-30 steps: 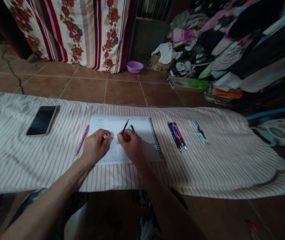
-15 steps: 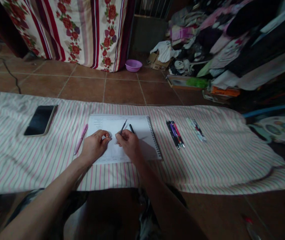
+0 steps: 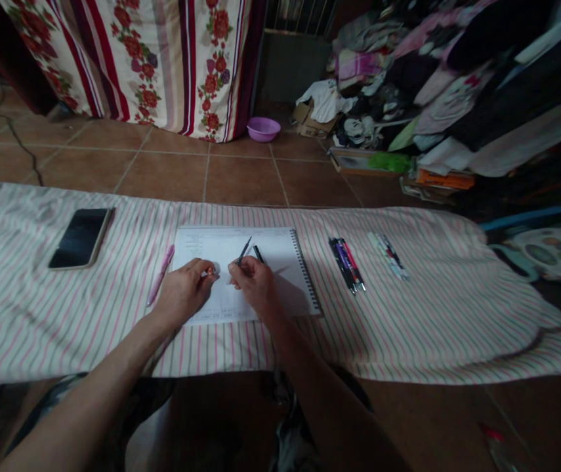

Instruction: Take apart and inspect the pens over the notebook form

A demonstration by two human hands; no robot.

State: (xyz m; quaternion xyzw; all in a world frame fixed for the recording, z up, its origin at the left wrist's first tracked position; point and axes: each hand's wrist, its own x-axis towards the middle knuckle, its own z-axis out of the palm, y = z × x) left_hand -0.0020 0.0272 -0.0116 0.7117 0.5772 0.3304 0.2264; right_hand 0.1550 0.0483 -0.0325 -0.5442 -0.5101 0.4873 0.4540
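Observation:
A spiral notebook (image 3: 280, 252) lies open on a striped cloth (image 3: 432, 308). My right hand (image 3: 254, 283) rests on the page, closed around a thin dark pen (image 3: 244, 250) whose end points up and away. A second dark pen piece (image 3: 259, 253) lies just beside it on the paper. My left hand (image 3: 184, 292) sits on the notebook's left part, fingers curled, pinching a small orange-tipped item (image 3: 209, 270) I cannot make out. A pink pen (image 3: 161, 274) lies left of the notebook, close to my left hand.
A dark phone (image 3: 80, 238) lies at the cloth's left. Right of the notebook are a bundle of pens (image 3: 347, 263) and a second group of pale pens (image 3: 389, 256). Beyond are tiled floor, a floral bedsheet (image 3: 162, 59), a purple bowl (image 3: 264, 129) and piled clothes (image 3: 408, 85).
Both hands stay on the notebook with only slight finger shifts; the pen in my right hand has tilted a little. The view has shifted slightly.

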